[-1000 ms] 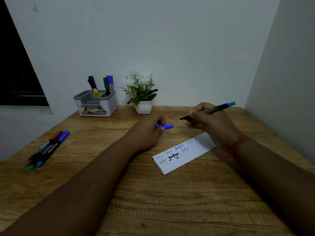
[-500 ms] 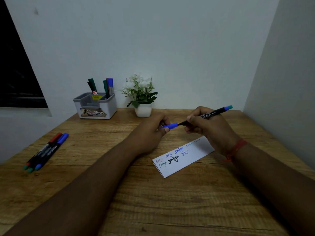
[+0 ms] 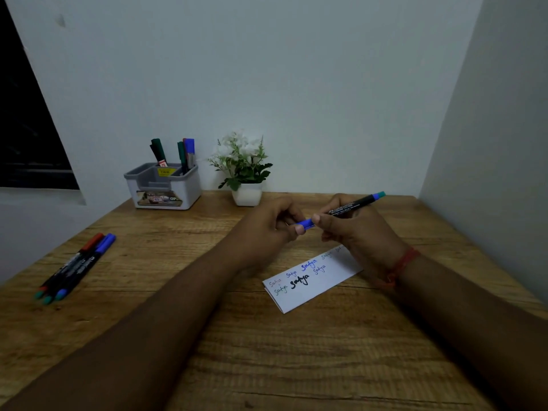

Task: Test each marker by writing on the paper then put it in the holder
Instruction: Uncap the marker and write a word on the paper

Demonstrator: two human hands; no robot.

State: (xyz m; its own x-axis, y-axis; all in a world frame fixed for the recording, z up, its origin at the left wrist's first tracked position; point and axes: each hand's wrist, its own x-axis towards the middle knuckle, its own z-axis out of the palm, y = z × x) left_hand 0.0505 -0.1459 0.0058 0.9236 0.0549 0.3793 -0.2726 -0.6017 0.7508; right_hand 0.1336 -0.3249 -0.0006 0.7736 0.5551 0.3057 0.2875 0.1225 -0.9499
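I see right hand holding black marker, left hand pinching its blue cap, both above paper near bench middle.

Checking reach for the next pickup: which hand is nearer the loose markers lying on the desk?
Left. The left hand pinches the blue cap mid-desk, on the side of the loose markers at the desk's left edge. The right hand, gripping the marker, sits farther right.

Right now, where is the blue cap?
Head view, centre: the blue cap sits on the marker tip, pinched by the left hand, above the paper.
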